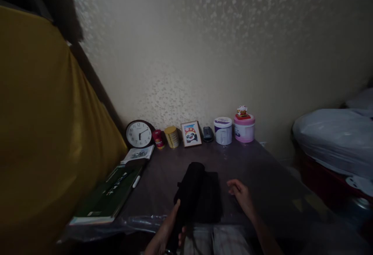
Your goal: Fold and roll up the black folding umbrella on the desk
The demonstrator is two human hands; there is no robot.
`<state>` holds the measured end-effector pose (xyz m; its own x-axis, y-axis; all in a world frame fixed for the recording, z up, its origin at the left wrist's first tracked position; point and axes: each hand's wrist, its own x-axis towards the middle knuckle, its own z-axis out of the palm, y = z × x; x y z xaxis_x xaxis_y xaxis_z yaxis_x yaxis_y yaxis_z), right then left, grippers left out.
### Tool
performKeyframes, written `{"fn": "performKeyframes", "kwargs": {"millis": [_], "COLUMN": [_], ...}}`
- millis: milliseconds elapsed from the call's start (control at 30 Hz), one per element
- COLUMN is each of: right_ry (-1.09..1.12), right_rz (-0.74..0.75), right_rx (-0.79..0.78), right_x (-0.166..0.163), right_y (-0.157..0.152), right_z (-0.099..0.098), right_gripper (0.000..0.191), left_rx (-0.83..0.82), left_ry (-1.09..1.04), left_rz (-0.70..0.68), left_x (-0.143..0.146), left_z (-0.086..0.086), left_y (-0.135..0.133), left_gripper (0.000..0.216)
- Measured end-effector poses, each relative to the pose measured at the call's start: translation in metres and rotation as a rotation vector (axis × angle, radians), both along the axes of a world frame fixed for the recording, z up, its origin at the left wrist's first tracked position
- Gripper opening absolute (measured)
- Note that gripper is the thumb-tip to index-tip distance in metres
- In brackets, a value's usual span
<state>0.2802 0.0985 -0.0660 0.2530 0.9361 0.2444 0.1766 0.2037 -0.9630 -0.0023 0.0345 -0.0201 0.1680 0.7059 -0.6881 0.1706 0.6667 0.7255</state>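
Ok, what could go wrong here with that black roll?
The left hand grips the black roll only at its near end, and the right hand hovers open, off it, so the roll may loosen. Its far end points toward the framed panda picture beyond; a forward push could topple that.

roll (190, 187) on table (262, 169), clock (139, 134) behind it

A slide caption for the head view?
Left hand grips a rolled black fabric bundle on a dark table, right hand beside.
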Motion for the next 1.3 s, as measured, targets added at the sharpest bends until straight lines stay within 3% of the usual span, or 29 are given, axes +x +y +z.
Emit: {"fn": "performKeyframes", "kwargs": {"millis": [100, 233, 333, 467, 567, 600, 667, 700, 767, 833, 933, 1033, 1133, 1200, 1300], "right_ry": [-0.004, 0.006, 0.003, 0.010, 0.015, 0.013, 0.016, 0.019, 0.022, 0.016, 0.006, 0.005, 0.014, 0.012, 0.008], "right_rz": [-0.014, -0.011, -0.012, -0.010, -0.019, -0.022, -0.022, -0.021, -0.016, -0.014, -0.011, -0.009, -0.012, -0.011, -0.007], "right_rx": [-0.005, -0.027, -0.011, -0.015, -0.012, -0.007, -0.001, 0.001, -0.005, -0.015, -0.023, -0.016, -0.014, -0.015, -0.021], "right_x": [-0.001, -0.002, -0.002, -0.002, -0.003, -0.003, -0.003, -0.003, -0.002, -0.002, -0.001, -0.001, -0.002, -0.001, -0.001], "right_y": [0.000, 0.000, 0.000, -0.001, -0.001, -0.001, -0.001, -0.001, -0.001, -0.001, -0.001, 0.000, 0.000, 0.000, -0.002], "right_z": [0.001, 0.004, 0.005, 0.005, 0.005, 0.005, 0.006, 0.006, 0.006, 0.004, 0.003, 0.003, 0.003, 0.003, 0.004], "right_gripper": [0.022, 0.023, 0.022, 0.022, 0.021, 0.020, 0.020, 0.019, 0.020, 0.020, 0.020, 0.021, 0.021, 0.021, 0.020], "left_rx": [0.074, 0.424, 0.726, 0.605, 0.595, 0.612, 0.744, 0.735, 0.606, 0.478, 0.546, 0.702, 0.642, 0.604, 0.606], "left_ry": [0.148, 0.377, 0.667, 1.035, 1.063, 0.979, 0.544, 0.344, 0.109, 0.054, 0.268, 0.765, 1.207, 1.289, 1.236], "left_rz": [0.048, 0.114, -0.081, -0.360, -0.390, -0.355, -0.238, -0.139, 0.042, 0.106, 0.063, -0.092, -0.278, -0.338, -0.381], "left_x": [-0.004, -0.005, 0.005, 0.021, 0.017, 0.013, 0.001, -0.005, -0.017, -0.029, -0.039, -0.036, -0.025, -0.021, -0.027], "left_z": [-0.002, 0.003, 0.011, 0.020, 0.016, 0.013, 0.007, 0.004, 0.000, -0.001, 0.003, 0.007, 0.008, 0.008, 0.011], "left_y": [-0.007, -0.028, -0.042, -0.047, -0.041, -0.038, -0.030, -0.027, -0.020, -0.016, -0.017, -0.023, -0.025, -0.024, -0.020], "left_gripper": [0.090, 0.095, 0.078, 0.069, 0.075, 0.075, 0.076, 0.076, 0.082, 0.085, 0.080, 0.068, 0.076, 0.080, 0.082]}}
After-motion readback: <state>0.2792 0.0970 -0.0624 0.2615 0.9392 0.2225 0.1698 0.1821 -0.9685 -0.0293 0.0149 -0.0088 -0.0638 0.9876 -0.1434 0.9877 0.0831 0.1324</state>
